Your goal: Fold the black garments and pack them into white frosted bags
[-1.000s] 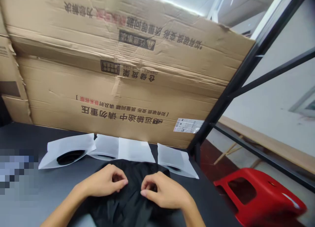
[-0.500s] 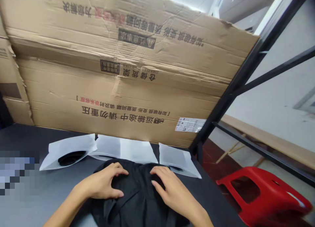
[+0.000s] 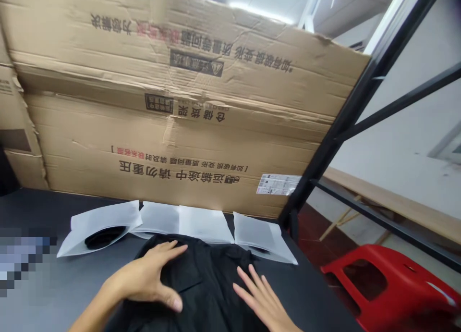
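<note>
Black cloth [image 3: 205,279], rumpled and with a seam or flap showing, lies on the dark table [image 3: 82,284] in front of me. My left hand [image 3: 151,274] rests on its left side, thumb apart from the fingers. On the right side of the cloth, my right hand [image 3: 261,298] lies with its fingers stretched and spread. Neither hand grips anything. Behind the cloth is a row of white pouches: the left one [image 3: 104,219] is partly open with something black inside, others [image 3: 205,222] lie in the middle, and one [image 3: 257,231] is at the right.
A large cardboard sheet [image 3: 180,140] with printed characters stands along the table's back edge. The black metal frame [image 3: 324,140] slants up at the right. Beyond it are a red plastic stool [image 3: 399,279] and a wooden bench [image 3: 396,204]. A blurred patch [image 3: 21,255] covers the left edge.
My right hand has moved right and nearer me, its fingers now straighter and spread. My left hand has shifted slightly down. The cloth reaches further right at its far edge.
</note>
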A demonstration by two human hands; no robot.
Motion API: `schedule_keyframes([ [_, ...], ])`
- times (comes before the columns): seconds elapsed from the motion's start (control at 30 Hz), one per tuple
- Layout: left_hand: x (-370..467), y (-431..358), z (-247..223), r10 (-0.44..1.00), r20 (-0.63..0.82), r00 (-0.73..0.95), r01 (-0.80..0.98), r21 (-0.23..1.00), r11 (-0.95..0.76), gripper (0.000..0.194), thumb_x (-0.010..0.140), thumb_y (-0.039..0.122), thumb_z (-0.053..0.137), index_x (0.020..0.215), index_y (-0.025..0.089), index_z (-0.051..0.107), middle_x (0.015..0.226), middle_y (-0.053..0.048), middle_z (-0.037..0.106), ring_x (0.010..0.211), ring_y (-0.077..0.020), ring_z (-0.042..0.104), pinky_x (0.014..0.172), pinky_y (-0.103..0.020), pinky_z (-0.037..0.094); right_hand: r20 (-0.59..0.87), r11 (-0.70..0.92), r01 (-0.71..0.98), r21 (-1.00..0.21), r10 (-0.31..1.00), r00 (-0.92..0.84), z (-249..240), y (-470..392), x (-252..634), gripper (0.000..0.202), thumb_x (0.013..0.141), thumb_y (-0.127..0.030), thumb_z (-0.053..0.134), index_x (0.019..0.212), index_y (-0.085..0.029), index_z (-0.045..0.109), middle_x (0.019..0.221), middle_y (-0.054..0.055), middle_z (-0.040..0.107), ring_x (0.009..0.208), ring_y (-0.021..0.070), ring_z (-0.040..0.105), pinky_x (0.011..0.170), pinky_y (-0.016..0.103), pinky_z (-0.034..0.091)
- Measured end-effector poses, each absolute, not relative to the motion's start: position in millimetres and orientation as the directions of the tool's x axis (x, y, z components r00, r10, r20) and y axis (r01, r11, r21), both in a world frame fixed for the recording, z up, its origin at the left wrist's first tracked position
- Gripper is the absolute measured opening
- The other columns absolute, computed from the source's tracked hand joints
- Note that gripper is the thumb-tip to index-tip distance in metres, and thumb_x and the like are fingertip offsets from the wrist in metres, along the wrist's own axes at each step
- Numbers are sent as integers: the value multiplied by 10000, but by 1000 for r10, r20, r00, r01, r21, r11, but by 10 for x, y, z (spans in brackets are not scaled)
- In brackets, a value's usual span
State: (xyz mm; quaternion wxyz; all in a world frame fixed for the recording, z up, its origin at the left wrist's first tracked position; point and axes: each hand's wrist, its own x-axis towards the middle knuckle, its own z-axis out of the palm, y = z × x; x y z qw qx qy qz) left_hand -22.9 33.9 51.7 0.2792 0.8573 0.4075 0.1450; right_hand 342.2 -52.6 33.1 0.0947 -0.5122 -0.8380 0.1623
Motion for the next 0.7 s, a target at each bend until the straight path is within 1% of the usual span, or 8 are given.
schedule_keyframes([
  [0.07, -139, 342, 585, 827, 153, 542, 589, 633, -503, 706, 869, 664, 555, 1483, 343, 420, 1492, -80, 499, 1348, -312, 481, 1122, -487, 381, 64, 401, 853, -333, 913, -404, 162, -536, 3425, 536, 963, -510, 422, 1474, -344, 413, 1583, 9, 305, 1488, 318, 147, 1184, 589, 181],
  [0.13, -42, 331, 605, 799, 254, 545, 582, 572, -578, 545, 944, 603, 477, 1431, 358, 497, 1457, -50, 538, 1345, -294, 474, 1138, -482, 362, 64, 431, 855, -289, 900, -432, 14, -552, 3417, 559, 955, -558, 440, 1475, -356, 404, 1584, 8, 299, 1482, 344, 177, 1177, 613, 197],
  [0.2, 43, 293, 550, 731, 268, 627, 586, 456, -670, 575, 912, 636, 511, 1432, 391, 489, 1532, -21, 454, 1433, -345, 339, 1177, -555, 268, -1, 459, 849, -262, 880, -475, -44, -586, 3404, 605, 927, -605, 478, 1482, -391, 367, 1582, 9, 294, 1463, 379, 231, 1164, 654, 200],
  [0.33, 169, 147, 340, 657, 178, 732, 590, 316, -743, 792, 861, 736, 481, 1536, 387, 257, 1635, -31, 213, 1493, -405, 143, 1174, -666, 124, -153, 405, 845, -348, 865, -478, 253, -698, 3335, 629, 915, -632, 484, 1490, -445, 308, 1586, -6, 298, 1457, 369, 272, 1168, 631, 242],
  [0.4, 220, 68, 278, 671, 190, 717, 611, 294, -735, 818, 867, 736, 467, 1550, 373, 199, 1641, -53, 170, 1495, -403, 125, 1173, -672, 97, -97, 319, 866, -386, 919, -381, 504, -723, 3241, 667, 912, -632, 491, 1510, -412, 292, 1603, 0, 285, 1476, 337, 246, 1185, 558, 269],
  [0.5, 243, -27, 256, 701, 232, 674, 647, 271, -712, 808, 863, 722, 495, 1542, 395, 204, 1637, -46, 179, 1490, -411, 143, 1168, -685, 79, 13, 235, 917, -323, 970, -244, 723, -660, 3059, 691, 912, -674, 439, 1519, -377, 296, 1629, -3, 215, 1507, 324, 129, 1208, 578, 155],
  [0.6, 117, -82, 229, 729, 263, 632, 689, 241, -684, 755, 885, 689, 492, 1533, 415, 220, 1630, -14, 202, 1483, -407, 181, 1172, -673, 106, -2, 168, 953, -252, 985, -174, 669, -537, 2977, 707, 910, -720, 368, 1517, -362, 310, 1634, -8, 183, 1512, 326, 83, 1205, 604, 73],
  [0.7, -141, -104, 141, 767, 293, 571, 742, 217, -634, 711, 917, 642, 480, 1537, 404, 225, 1625, 11, 220, 1481, -365, 229, 1201, -574, 186, -3, 82, 972, -218, 996, -85, 526, -470, 3033, 728, 909, -737, 327, 1524, -349, 300, 1635, -20, 178, 1511, 331, 78, 1209, 590, 81],
])
